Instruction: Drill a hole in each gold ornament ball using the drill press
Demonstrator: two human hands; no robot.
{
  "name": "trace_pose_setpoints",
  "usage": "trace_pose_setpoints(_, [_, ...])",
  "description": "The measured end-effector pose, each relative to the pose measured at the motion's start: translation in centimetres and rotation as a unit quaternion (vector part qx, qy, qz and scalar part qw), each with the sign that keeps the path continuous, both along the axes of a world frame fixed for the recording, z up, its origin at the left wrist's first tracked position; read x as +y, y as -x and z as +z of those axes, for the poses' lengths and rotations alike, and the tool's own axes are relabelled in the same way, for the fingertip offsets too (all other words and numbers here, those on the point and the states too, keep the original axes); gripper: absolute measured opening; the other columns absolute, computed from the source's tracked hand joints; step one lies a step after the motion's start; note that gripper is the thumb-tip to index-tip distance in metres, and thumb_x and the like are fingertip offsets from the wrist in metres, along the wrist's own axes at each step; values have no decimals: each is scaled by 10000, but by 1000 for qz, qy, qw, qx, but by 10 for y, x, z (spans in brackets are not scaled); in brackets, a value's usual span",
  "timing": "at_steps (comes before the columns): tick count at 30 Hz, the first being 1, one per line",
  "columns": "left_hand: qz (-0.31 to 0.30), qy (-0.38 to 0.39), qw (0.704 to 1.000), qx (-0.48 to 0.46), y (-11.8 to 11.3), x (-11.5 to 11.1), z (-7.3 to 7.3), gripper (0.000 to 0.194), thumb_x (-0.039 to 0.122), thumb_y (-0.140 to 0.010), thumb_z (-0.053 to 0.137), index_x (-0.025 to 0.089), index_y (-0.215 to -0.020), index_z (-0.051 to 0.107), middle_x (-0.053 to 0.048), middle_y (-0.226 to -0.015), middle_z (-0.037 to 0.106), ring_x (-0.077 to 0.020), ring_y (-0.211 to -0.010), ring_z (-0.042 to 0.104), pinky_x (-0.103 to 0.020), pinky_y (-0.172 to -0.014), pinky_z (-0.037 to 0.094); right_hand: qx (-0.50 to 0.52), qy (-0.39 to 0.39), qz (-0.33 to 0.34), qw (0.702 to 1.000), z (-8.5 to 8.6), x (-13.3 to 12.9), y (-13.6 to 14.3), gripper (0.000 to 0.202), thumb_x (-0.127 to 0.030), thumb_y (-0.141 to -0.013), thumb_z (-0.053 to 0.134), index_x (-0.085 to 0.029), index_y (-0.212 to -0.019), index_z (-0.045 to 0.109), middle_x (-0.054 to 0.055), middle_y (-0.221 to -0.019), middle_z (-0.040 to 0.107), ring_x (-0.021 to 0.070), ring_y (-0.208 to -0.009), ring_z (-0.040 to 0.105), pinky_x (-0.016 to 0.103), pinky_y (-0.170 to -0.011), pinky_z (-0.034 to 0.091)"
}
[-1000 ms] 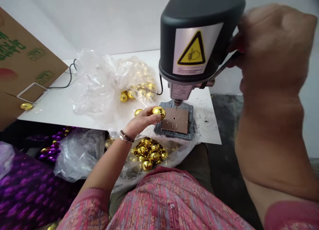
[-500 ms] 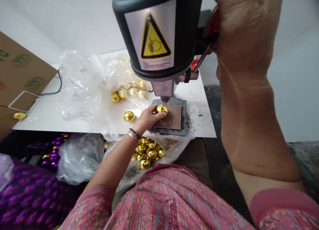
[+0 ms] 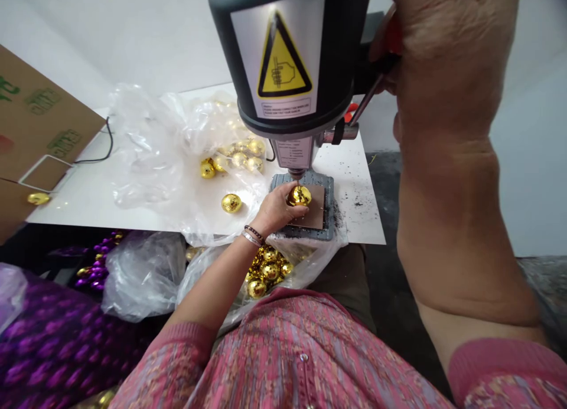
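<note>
My left hand grips a shiny gold ball between thumb and fingers, directly below the bit of a dark drill press. Under the ball lies a brown board on the grey machine base. At the upper right, my right hand is raised beside the machine, its fingers wrapped round a red-and-black handle that they partly hide. A single gold ball rests on the white table, left of my left hand.
Several gold balls lie by clear plastic on the table. An open bag of gold balls is below the front edge. A cardboard box stands left, purple ornaments lower left. Dark shavings lie right of the base.
My left hand has moved slightly right with the gold ball, which now sits under the bit. The view has shifted a little. My right hand remains on the handle.
</note>
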State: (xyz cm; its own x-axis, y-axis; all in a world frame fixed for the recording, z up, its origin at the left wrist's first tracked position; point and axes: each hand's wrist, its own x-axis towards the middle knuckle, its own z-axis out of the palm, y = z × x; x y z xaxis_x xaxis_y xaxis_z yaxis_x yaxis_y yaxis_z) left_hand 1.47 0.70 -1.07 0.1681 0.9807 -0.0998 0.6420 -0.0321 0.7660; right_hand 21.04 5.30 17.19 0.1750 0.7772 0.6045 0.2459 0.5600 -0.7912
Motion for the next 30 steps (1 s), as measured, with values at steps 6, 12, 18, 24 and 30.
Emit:
trace_pose_setpoints(6, [-7, -5, 1000, -15, 1, -4, -1, 578, 208, -779, 885, 148, -1342, 769, -70, -1132, 807, -231, -1006, 730, -357, -976, 579, -87, -86, -64, 990, -26, -42, 1, 412, -330, -1048, 533, -178, -754, 288, -43, -701, 278, -8, -679, 325, 196, -706, 279])
trace_pose_setpoints(12, [-7, -11, 1000, -20, -1, -4, -4, 562, 207, -777, 867, 148, -1327, 765, -53, -1103, 806, -228, -1008, 725, -331, -944, 573, -258, -219, -140, 930, -89, -88, -8, 66, -170, -956, 536, -186, -925, 593, -34, -816, 578, 50, -705, 431, 226, -630, 314])
trace_pose_setpoints(18, [-12, -30, 999, 1, 0, -5, -4, 518, 232, -790, 860, 184, -1299, 776, -44, -1128, 816, -238, -1042, 736, -340, -975, 577, -240, -276, -147, 919, -121, -81, -2, 63, -217, -984, 518, -206, -945, 566, -20, -824, 575, 94, -790, 535, 262, -735, 444])
trace_pose_setpoints(24, [-9, -27, 1000, 1, -1, -6, -5, 580, 207, -804, 860, 176, -1372, 747, -74, -1274, 813, -261, -1147, 745, -356, -1029, 574, -206, -295, -133, 924, -135, -74, -1, 103, -199, -1002, 495, -222, -1060, 577, -5, -907, 623, 101, -880, 613, 273, -815, 519])
trace_pose_setpoints(30, [-22, -34, 999, -3, -2, -7, -4, 457, 208, -821, 848, 192, -1270, 767, -42, -1186, 817, -243, -1083, 741, -334, -999, 577, -176, -319, -124, 923, -152, -68, 2, 114, -202, -1006, 487, -218, -1077, 575, 2, -893, 616, 116, -899, 671, 299, -816, 538])
